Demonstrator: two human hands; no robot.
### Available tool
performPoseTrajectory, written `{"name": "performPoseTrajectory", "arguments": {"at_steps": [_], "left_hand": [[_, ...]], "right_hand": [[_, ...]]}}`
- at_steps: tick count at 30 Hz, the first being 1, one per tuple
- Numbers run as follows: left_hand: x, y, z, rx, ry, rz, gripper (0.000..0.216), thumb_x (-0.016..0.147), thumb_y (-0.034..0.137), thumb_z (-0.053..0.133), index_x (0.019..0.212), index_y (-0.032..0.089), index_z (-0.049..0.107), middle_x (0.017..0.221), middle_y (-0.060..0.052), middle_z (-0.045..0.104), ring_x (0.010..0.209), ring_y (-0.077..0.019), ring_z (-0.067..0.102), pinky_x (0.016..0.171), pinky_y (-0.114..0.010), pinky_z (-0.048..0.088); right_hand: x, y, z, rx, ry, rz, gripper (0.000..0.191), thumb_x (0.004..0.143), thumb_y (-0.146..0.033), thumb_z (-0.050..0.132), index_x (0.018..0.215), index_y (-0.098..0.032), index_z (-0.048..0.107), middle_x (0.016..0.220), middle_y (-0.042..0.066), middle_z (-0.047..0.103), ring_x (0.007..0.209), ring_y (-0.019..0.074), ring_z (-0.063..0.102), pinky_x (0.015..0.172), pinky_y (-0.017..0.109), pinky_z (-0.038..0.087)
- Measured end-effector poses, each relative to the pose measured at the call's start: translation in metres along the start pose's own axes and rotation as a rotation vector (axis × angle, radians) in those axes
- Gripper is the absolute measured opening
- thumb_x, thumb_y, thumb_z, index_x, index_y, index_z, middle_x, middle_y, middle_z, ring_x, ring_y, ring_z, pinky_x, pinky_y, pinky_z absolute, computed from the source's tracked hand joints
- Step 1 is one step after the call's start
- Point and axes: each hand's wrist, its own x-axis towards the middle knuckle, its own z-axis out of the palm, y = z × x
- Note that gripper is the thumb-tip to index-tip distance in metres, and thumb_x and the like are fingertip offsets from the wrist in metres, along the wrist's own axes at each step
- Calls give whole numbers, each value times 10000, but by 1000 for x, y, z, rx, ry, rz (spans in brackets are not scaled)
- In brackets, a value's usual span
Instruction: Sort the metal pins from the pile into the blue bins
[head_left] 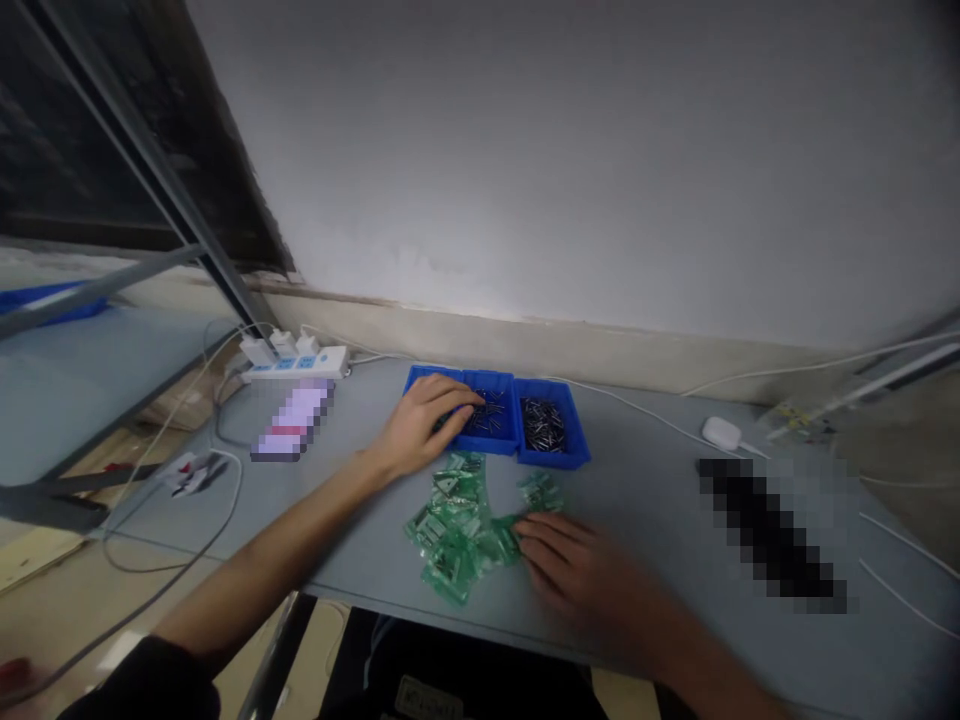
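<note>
My left hand [427,422] reaches over the blue bins [491,380] from the left. Its thumb and fingers are a little apart above loose dark metal pins or screws [491,412]; nothing shows between them. Partly blurred, my right hand [562,562] is at the right edge of a pile of small green plastic packets [450,530]. Its fingertips close on the edge of one green packet [501,540]. Another green packet [540,492] lies just above that hand. A fuller blue bin [577,440] at the right contains many dark metal pieces [544,425].
A white power strip [330,361] with several plugs stands at the back left, beside a pixelated phone [294,420]. Toward the right are a white charger [721,432], cables, and a dark pixelated object [772,535]. A wall rises behind the grey table [637,500].
</note>
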Motion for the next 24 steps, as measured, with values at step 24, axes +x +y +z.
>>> {"name": "performPoseTrajectory", "arguments": {"at_steps": [24], "left_hand": [[-31,8,40,-5,-3,224,193,1024,251,577,1162,246,711,1067,-71,769,1065,-220,699,978,-429,548]], "right_hand": [[46,42,-3,193,478,99,191,957,-230,553,1143,-240,593,1091,90,707,962,244,690,829,399,567]]}}
